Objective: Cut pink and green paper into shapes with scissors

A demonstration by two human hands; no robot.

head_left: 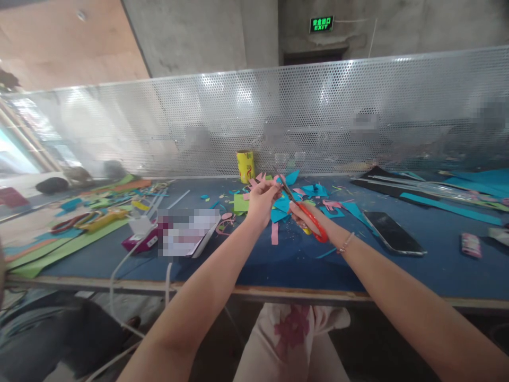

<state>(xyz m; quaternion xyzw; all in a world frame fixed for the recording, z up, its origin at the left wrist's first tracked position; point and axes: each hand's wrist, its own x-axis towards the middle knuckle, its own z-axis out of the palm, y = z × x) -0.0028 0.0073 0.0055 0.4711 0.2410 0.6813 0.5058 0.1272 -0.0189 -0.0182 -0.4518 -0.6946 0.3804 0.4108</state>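
Note:
My right hand (300, 215) is wrapped round the red-handled scissors (317, 225), whose blades point up and to the left. Just left of the blades, my left hand (262, 200) is closed in a pinch; what sits between its fingertips is too small to make out. Pink paper pieces (253, 183) show right behind the left hand. Under and around both hands lie blue paper scraps (280, 210), a green paper scrap (240, 203) and a pink strip (274, 233).
A yellow can (245, 166) stands against the perforated metal screen (191, 127). To the right are a phone (393, 233) and a small pink-wrapped item (471, 245). On the left lie a purple box (139, 241), a white cable (113, 281), coloured paper (43, 254) and another pair of scissors (71, 223).

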